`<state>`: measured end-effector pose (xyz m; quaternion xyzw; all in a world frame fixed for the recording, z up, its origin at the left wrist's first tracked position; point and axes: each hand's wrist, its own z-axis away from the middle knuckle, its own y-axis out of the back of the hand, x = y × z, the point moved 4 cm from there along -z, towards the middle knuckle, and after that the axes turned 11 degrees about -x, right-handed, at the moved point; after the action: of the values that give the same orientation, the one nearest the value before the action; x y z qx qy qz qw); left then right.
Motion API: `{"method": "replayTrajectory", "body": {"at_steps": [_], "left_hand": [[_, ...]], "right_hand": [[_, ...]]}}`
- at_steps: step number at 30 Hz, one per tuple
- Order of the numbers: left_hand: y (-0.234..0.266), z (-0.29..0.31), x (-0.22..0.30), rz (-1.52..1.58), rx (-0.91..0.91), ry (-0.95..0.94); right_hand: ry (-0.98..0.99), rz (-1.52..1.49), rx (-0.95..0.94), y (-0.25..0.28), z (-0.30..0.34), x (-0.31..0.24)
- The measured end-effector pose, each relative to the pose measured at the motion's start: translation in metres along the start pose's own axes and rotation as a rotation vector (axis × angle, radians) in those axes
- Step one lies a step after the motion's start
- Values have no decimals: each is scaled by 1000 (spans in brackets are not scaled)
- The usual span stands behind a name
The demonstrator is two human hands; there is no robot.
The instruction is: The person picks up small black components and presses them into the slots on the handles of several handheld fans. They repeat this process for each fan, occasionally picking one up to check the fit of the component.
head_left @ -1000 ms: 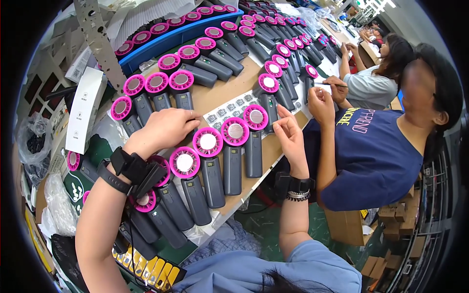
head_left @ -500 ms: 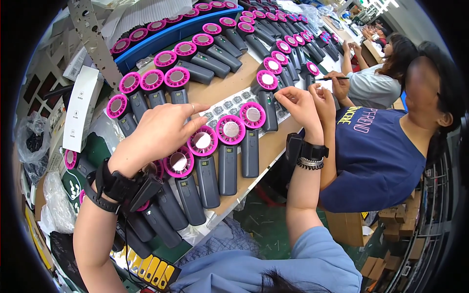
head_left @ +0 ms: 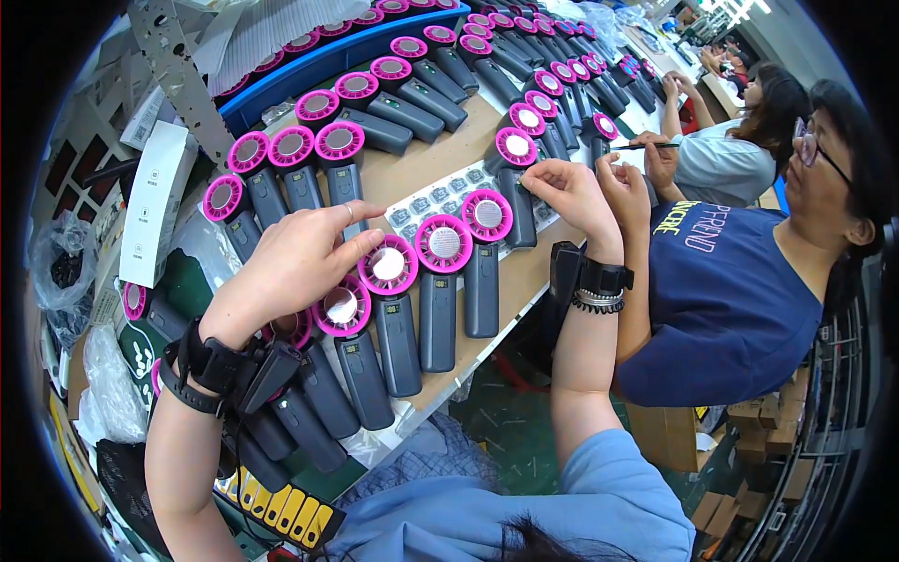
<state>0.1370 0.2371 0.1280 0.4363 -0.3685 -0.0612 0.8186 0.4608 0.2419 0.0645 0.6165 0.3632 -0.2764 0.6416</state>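
Several handheld fans with pink round heads and dark grey handles lie about my hands. My left hand (head_left: 298, 260) hovers over the left side of the group, index finger and thumb stretched apart, next to a fan (head_left: 389, 272) with a silver disc in its head. Beneath its fingertips begins a sheet of small grey stickers (head_left: 405, 215), partly covered by fans. My right hand (head_left: 573, 199) has its thumb and forefinger pinched together at the upper handle of another fan (head_left: 516, 211); whatever is in the pinch is too small to make out.
A blue bin (head_left: 281, 86) with more fans stands at the back left, beside a perforated metal post (head_left: 183, 80). A white box (head_left: 159, 206) stands at the left. Close on my right sits a co-worker (head_left: 721, 290) with a pen in hand.
My right hand has shifted slightly left, its fingertips closer onto the fan's handle. My left hand has drawn back a little to the left. The nearby co-worker's head has turned slightly.
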Motion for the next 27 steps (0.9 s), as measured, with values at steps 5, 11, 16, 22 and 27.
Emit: {"method": "replayTrajectory", "body": {"at_steps": [5, 11, 16, 22, 27], "left_hand": [[-3, 2, -2, 68, -32, 22], [-4, 1, -10, 85, 13, -1], [-4, 2, -12, 106, 7, 7], [-4, 2, -14, 125, 39, -19], [-3, 2, -15, 113, 27, 2]], "right_hand": [[-39, 88, 4, -4, 4, -6], [131, 336, 176, -9, 14, -18], [192, 423, 242, -13, 18, -23], [259, 471, 248, -15, 21, -24], [238, 487, 251, -18, 23, -25]]}}
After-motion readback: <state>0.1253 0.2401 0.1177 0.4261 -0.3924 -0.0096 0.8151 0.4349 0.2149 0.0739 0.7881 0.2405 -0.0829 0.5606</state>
